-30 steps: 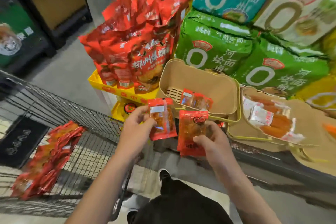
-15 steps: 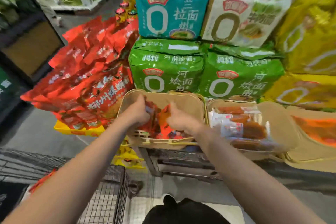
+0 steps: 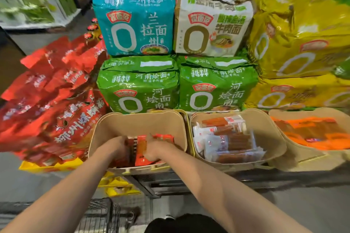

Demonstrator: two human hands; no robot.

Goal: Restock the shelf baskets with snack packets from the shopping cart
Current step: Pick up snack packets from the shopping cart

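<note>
A tan shelf basket (image 3: 140,121) stands in front of me on the low shelf edge. Both my hands reach into its near end. My left hand (image 3: 116,147) and my right hand (image 3: 155,151) each curl round small red snack packets (image 3: 141,147) that stand upright between them inside the basket. More red packets (image 3: 164,137) lie just behind my right hand. My fingertips are blurred and partly hidden by the packets. The wire shopping cart (image 3: 102,213) shows only as a corner at the bottom left, below my left forearm.
A second tan basket (image 3: 265,119) to the right holds white-and-brown sausage packets (image 3: 227,142); a third (image 3: 303,114) holds orange packets. Large red bags (image 3: 56,111) pile on a yellow tray (image 3: 47,168) at the left. Green (image 3: 140,85), teal (image 3: 134,21) and yellow (image 3: 299,43) noodle packs are stacked behind.
My hands carried a red packet each from above the cart forward into the left basket and now sit lower in it. My view swung up from the cart to the shelf.
</note>
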